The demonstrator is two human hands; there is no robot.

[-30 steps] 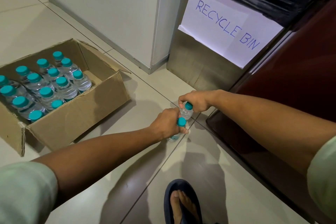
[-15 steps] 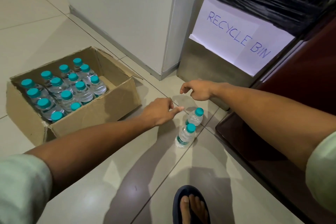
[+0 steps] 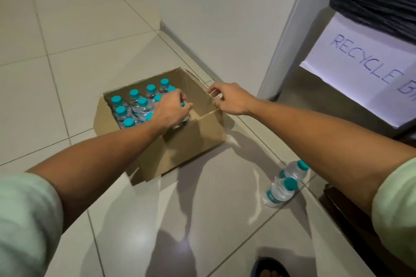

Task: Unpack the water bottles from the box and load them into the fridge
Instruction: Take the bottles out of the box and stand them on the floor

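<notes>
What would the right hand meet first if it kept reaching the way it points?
Probably the brown cardboard box's right wall, just below the right hand, then the empty corner inside; depth is unclear from this view.

box [image 3: 191,139] right half: open room | left half: packed bottles [image 3: 135,105] (caps up) | floor right: two bottles [image 3: 286,184]

Bottle [image 3: 182,117] under the left hand [image 3: 171,108] mostly hidden — recycle-bin sign [image 3: 369,69] cut off at right edge
</notes>
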